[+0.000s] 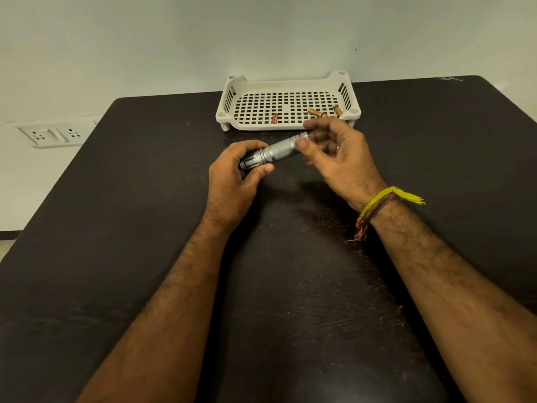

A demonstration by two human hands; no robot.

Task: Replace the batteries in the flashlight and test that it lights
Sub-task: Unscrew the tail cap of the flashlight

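A silver flashlight (278,150) with a knurled barrel is held level above the black table (116,199). My left hand (232,181) is wrapped around its dark head end. My right hand (337,158) pinches the tail end between thumb and fingers, and the tail cap is hidden by those fingers. Behind the hands a white perforated tray (232,97) holds a red battery (274,118) near its front wall and two copper-coloured batteries, one (316,113) right of centre and one (337,109) at the right corner.
The tray stands at the table's far edge against a pale wall. A white wall socket plate (52,135) is beyond the table's left side. Thread bands (374,210) circle my right wrist.
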